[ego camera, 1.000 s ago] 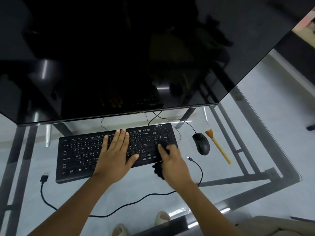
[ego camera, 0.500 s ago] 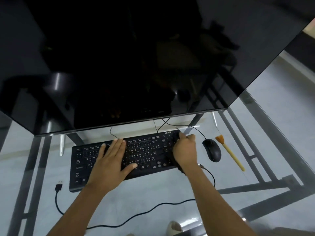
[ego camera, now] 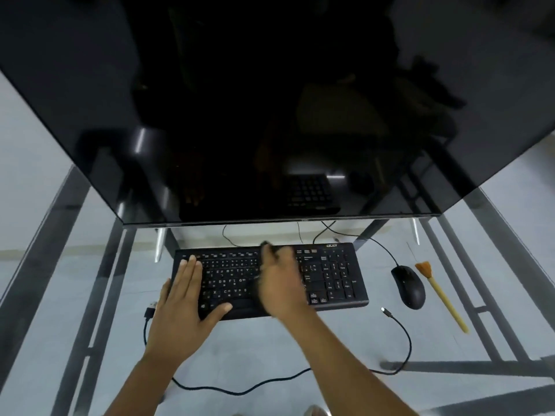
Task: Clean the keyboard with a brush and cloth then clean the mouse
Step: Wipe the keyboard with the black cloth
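A black keyboard [ego camera: 330, 274] lies on the glass desk under the monitor. My left hand [ego camera: 187, 295] rests flat on its left end, fingers apart. My right hand [ego camera: 279, 283] is blurred over the middle keys and is closed on a dark cloth [ego camera: 265, 246] that sticks out past the fingers at the keyboard's top edge. A black mouse [ego camera: 409, 286] sits to the right of the keyboard. Beside the mouse lies a brush [ego camera: 440, 295] with orange bristles and a yellow handle.
A large dark monitor [ego camera: 270, 100] overhangs the back of the glass desk [ego camera: 330, 340]. A loose black cable [ego camera: 399, 334] loops across the front of the desk, with a USB plug [ego camera: 151, 309] at the left. Metal frame bars show through the glass.
My right hand has swept the cloth from the keyboard's right end leftward to the middle keys. My left hand has slid toward the left end. The camera view has shifted.
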`<state>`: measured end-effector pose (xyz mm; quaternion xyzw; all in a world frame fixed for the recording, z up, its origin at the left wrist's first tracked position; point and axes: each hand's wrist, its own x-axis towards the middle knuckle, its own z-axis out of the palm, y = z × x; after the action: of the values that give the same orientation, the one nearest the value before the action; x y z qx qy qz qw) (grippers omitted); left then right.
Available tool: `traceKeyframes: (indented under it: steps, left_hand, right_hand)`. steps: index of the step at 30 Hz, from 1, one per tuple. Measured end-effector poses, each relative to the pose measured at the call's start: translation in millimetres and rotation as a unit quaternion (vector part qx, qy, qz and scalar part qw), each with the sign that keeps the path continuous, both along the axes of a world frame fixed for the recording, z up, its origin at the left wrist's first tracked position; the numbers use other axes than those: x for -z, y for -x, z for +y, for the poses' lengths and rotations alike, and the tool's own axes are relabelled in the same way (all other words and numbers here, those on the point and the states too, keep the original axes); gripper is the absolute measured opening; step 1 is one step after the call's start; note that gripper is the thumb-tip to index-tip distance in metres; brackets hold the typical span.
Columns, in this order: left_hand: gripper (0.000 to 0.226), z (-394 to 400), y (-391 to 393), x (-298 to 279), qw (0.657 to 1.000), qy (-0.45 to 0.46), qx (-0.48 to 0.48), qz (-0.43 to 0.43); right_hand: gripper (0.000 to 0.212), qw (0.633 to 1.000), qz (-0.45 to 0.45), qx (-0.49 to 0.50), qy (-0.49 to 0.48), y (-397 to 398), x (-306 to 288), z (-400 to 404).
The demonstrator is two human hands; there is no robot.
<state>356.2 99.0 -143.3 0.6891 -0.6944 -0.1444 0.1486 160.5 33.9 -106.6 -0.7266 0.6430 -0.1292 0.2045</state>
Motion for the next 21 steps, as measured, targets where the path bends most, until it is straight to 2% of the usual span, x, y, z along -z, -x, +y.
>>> traceKeyframes:
  steps: [1, 2, 3, 4, 6, 7, 8, 9, 10, 12, 14, 15, 19, 21]
  left_hand:
    - [0.102, 0, -1, -1, 1.0, 0.004, 0.001, 0.004]
    - [0.104, -1, -3, -2, 1.0, 0.007, 0.0, 0.005]
    - [0.106, -3, -6, -4, 1.0, 0.007, -0.002, 0.004]
    - [0.11, -4, -9, -5, 1.0, 0.002, -0.005, 0.002]
    - [0.116, -6, -17, -5, 1.0, -0.013, -0.01, 0.005]
    - [0.117, -6, -21, -4, 1.0, -0.019, -0.009, 0.013]
    - [0.118, -5, -24, -2, 0.999, -0.025, -0.002, 0.025]
    - [0.117, -4, -26, 0, 0.999, -0.032, 0.008, 0.038]
    - [0.117, -3, -27, 0, 0.998, -0.036, 0.016, 0.049]
    - [0.117, -2, -28, 1, 0.997, -0.037, 0.019, 0.07]
    - [0.12, -2, -27, 1, 0.995, -0.035, 0.014, 0.088]
    - [0.121, -3, -26, 1, 0.995, -0.032, 0.013, 0.096]
    - [0.124, -2, -29, -1, 0.991, -0.026, 0.013, 0.132]
    - [0.12, 0, -34, -3, 0.986, -0.018, 0.01, 0.163]
  right_hand:
    - [0.043, 0.998, -0.002, -0.063, -0.01, -14, -5, 7]
    - [0.052, 0.988, 0.033, -0.153, -0.017, -24, -7, 12]
    - [0.058, 0.978, 0.059, -0.199, 0.001, -22, -8, 12]
    - [0.053, 0.979, 0.077, -0.187, -0.007, -12, -10, 4]
    - [0.027, 0.997, 0.038, -0.059, -0.015, 13, -12, -12]
    - [0.028, 0.998, 0.026, 0.035, -0.038, 19, -13, -17]
    - [0.039, 0.996, 0.045, 0.065, -0.039, 15, -12, -20]
    - [0.051, 0.995, 0.067, 0.06, -0.051, 4, -14, -18]
    - [0.059, 0.997, 0.053, 0.038, -0.038, -11, -13, -11]
    - [0.064, 0.999, 0.01, -0.027, -0.02, -46, -7, 0]
    - [0.067, 0.993, 0.02, -0.114, -0.017, -66, -8, 6]
    - [0.064, 0.992, 0.017, -0.12, -0.02, -67, -6, 1]
    - [0.051, 0.999, 0.031, -0.023, -0.019, -73, -8, -9]
    - [0.04, 0.995, 0.022, -0.099, -0.026, -96, -9, 8]
